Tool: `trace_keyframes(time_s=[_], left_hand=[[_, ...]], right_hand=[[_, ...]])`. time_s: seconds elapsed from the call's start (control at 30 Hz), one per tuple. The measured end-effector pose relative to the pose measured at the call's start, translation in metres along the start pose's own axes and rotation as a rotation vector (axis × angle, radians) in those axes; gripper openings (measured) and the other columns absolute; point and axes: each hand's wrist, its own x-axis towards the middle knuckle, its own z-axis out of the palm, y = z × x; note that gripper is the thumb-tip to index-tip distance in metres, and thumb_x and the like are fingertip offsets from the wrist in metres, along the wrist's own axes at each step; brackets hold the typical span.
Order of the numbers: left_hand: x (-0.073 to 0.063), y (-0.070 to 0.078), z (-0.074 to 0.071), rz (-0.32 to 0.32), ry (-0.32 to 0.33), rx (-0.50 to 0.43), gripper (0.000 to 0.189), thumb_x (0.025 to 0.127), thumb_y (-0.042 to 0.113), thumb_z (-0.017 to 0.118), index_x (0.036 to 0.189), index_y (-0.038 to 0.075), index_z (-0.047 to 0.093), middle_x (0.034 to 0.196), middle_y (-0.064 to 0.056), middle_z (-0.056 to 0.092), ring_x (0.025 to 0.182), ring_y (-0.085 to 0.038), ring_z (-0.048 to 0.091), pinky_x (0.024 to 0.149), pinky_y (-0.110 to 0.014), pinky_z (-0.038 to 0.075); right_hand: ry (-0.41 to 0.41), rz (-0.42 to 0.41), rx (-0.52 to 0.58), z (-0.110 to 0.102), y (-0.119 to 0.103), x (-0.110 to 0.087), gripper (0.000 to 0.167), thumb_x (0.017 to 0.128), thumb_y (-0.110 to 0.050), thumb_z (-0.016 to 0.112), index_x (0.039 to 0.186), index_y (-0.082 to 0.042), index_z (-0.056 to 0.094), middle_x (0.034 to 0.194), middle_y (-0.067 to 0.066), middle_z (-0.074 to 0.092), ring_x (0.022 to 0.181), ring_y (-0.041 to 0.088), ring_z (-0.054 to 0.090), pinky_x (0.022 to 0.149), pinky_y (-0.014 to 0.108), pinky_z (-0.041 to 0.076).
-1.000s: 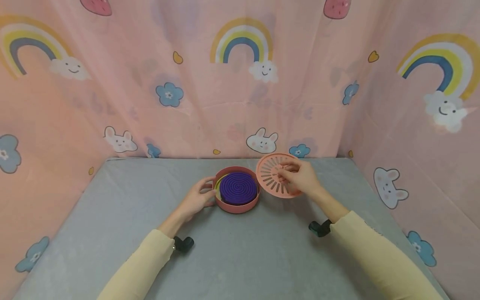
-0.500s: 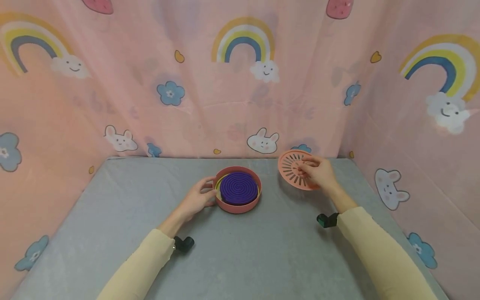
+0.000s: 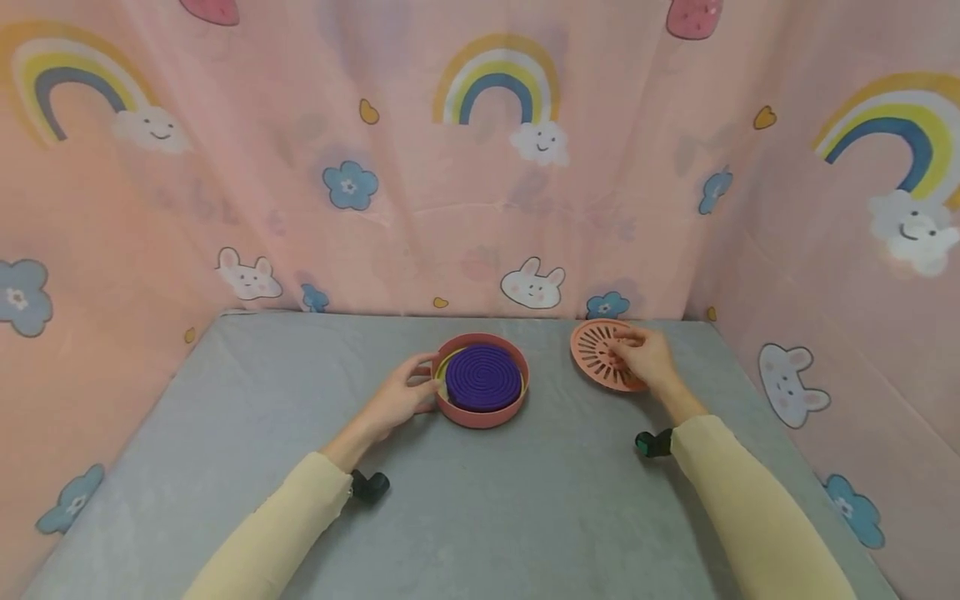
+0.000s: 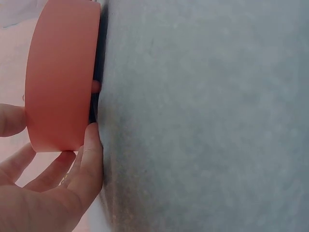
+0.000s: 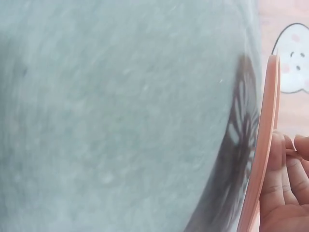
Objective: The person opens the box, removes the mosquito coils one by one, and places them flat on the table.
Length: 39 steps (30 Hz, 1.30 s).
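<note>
A round pink mosquito coil box (image 3: 480,421) stands uncovered on the table, with a thick purple mosquito coil (image 3: 483,377) and a bit of yellow inside. My left hand (image 3: 397,396) holds the box at its left side, with the thumb at the rim and the fingers along the outer wall (image 4: 63,77). To the right, my right hand (image 3: 648,360) pinches the slotted pink lid (image 3: 596,354) by the small raised part at its middle. In the right wrist view the lid (image 5: 264,145) shows edge-on, close over the table, and its shadow lies beside it.
Grey cloth covers the table (image 3: 480,517). A pink printed curtain (image 3: 412,233) rises along the back and sides. Small black devices (image 3: 369,486) sit at both wrists, by the cream sleeves.
My right hand has carried the lid away from the box to the right, then lowered it towards the table. The left hand has stayed at the box.
</note>
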Motion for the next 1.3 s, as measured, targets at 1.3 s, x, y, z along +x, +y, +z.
trace_keyframes(time_s=[1.3], left_hand=[[0.003,-0.002,0.001,-0.012,0.007,0.003,0.053,0.103,0.016,0.061,0.153,0.014,0.044,0.147,-0.022,0.044,0.132,-0.039,0.052,0.089,-0.04,0.06]], right_hand=[[-0.05,-0.274,-0.248,0.048,-0.051,-0.056,0.031,0.101,-0.021,0.064,0.124,0.0,0.068,0.118,0.016,0.069,0.106,0.033,0.066,0.085,0.046,0.056]])
